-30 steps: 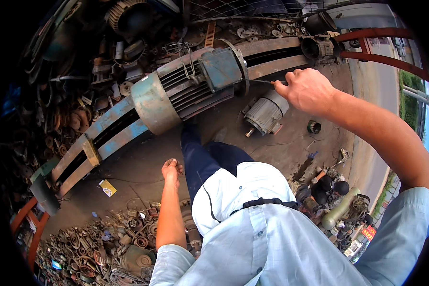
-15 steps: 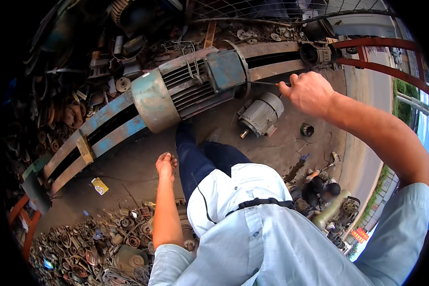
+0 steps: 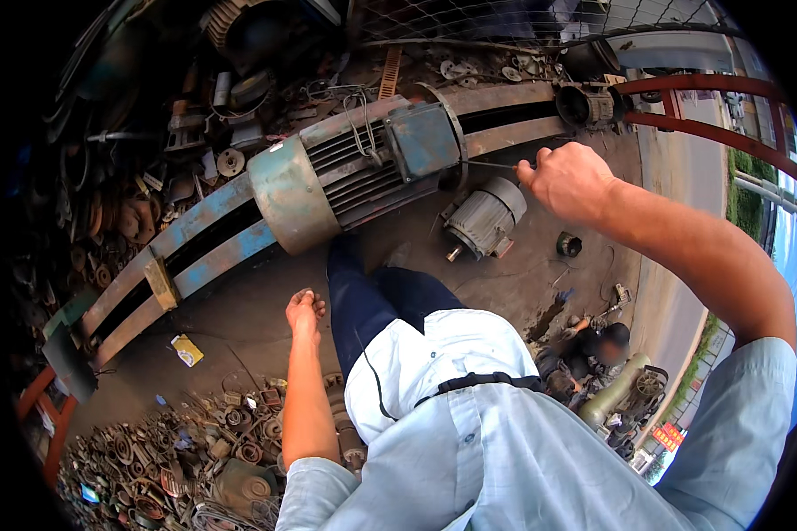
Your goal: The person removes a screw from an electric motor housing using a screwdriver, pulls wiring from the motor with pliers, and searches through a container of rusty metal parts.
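My right hand (image 3: 565,181) grips a slim tool with a long dark shaft (image 3: 491,165), reaching to the round end flange of a large weathered motor (image 3: 290,202), which has a blue-grey terminal box (image 3: 423,142) and lies across two steel rails (image 3: 128,301). My left hand (image 3: 305,311) hangs low beside my leg, fingers curled; whatever they hold, if anything, is too small to make out. A smaller grey motor (image 3: 484,219) with a shaft lies on the floor below the flange.
Scrap metal parts (image 3: 221,442) are heaped behind and in front. A small motor housing (image 3: 587,106) sits at the rails' right end, beside red beams (image 3: 700,83). A can (image 3: 568,244) is on the floor (image 3: 248,354). A person (image 3: 584,345) crouches at lower right, near a road.
My right hand has shifted slightly downward with the tool, its shaft still at the flange. My left hand has drifted a little leftward. The whole view has shifted slightly.
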Available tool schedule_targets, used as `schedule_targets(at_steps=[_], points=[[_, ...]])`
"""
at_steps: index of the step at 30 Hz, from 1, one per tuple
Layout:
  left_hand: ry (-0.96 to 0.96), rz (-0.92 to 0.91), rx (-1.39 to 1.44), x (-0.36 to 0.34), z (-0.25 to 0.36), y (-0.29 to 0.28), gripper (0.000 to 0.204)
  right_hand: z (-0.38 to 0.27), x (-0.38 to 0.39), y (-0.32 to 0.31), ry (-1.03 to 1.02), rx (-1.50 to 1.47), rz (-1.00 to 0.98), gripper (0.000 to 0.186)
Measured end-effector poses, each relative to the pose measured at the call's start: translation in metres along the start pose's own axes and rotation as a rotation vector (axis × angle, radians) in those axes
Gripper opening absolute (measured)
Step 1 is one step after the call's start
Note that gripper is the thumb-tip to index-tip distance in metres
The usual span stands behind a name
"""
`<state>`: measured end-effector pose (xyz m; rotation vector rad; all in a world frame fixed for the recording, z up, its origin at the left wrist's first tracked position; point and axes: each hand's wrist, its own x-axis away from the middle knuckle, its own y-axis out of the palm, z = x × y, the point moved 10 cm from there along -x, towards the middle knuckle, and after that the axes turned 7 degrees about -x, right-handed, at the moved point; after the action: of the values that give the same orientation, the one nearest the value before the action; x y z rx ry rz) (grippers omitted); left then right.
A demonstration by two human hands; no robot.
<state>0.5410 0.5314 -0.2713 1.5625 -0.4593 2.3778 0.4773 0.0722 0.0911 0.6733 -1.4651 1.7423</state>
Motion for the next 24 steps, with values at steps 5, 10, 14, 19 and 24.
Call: schedule_targets(at_steps=[5,10,14,19,24], points=[[0.015,-0.014,-0.006,-0.009,0.003,0.0,0.009,0.056,-0.011,0.056,0.372,-1.013,-0.135,0.02],[0.063,-0.081,-0.028,0.004,0.038,0.03,0.01,0.061,0.018,0.087,0.756,-1.566,-0.274,0.017],[0.089,-0.11,-0.093,0.011,0.053,0.043,0.013,0.05,0.02,0.028,0.222,-0.559,0.129,0.026],[0.086,-0.085,-0.163,0.006,0.055,0.036,0.015,0.033,0.018,0.031,0.173,-0.531,0.154,0.022],[0.098,-0.114,-0.165,0.008,0.056,0.051,0.015,0.062,0.023,0.084,0.618,-1.482,0.009,0.024]])
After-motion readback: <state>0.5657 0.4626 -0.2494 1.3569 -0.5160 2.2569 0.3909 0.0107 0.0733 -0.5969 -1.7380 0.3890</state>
